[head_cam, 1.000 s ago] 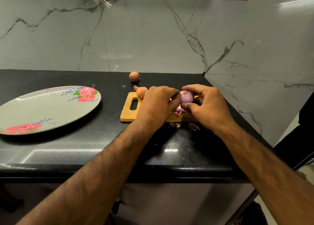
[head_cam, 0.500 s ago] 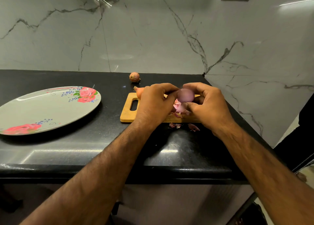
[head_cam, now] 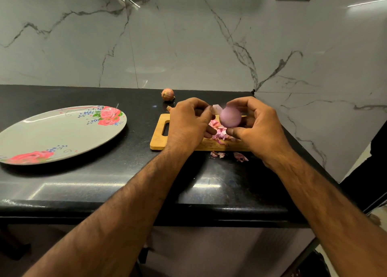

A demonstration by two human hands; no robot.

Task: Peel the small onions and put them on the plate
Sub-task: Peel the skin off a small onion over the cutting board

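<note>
holding the peeled onion [head_cam: 230, 117] between thumb and curled fingers, the right hand [head_cam: 259, 130] has it above the wooden cutting board [head_cam: 159, 138], over a heap of pink peelings [head_cam: 218, 132]. the left hand [head_cam: 188, 126], fingers curled, pinches a pale strip of skin [head_cam: 216, 107] just beside that onion. an unpeeled onion [head_cam: 167, 94] sits on the black table [head_cam: 125, 172] behind the board, a few scraps [head_cam: 239, 156] lie at its near edge, and the flowered plate [head_cam: 52, 134] rests well to the left.
</note>
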